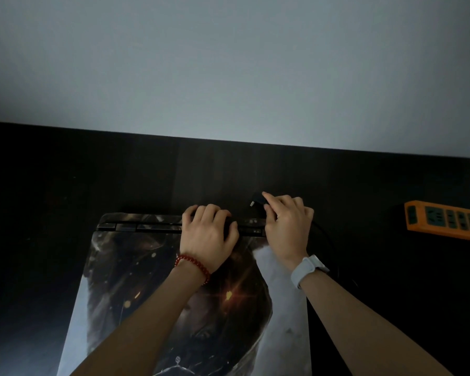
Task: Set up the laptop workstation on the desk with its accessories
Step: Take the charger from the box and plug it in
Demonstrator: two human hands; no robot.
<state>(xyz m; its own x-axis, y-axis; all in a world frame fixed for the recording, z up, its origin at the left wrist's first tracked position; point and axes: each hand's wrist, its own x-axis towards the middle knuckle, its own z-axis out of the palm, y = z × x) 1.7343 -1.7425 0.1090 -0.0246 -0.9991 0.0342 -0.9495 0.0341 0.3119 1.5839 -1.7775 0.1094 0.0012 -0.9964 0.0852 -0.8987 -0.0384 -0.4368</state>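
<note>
- The right hand (286,226) pinches a dark plug (257,202) between thumb and fingers, its metal tip pointing left, just past the far right corner of the laptop (136,267).
- A black cable (326,234) trails from under that hand toward the wrist, which wears a white watch (307,268).
- The left hand (208,232), just left of the right, curls over the laptop's far hinge edge; whether it grips something dark there I cannot tell.
- A red bead bracelet (193,264) circles its wrist.
- The closed laptop, lid printed with artwork, lies under both forearms on the dark desk (65,180).
- Well right of the right hand sits an orange power strip (445,217).
</note>
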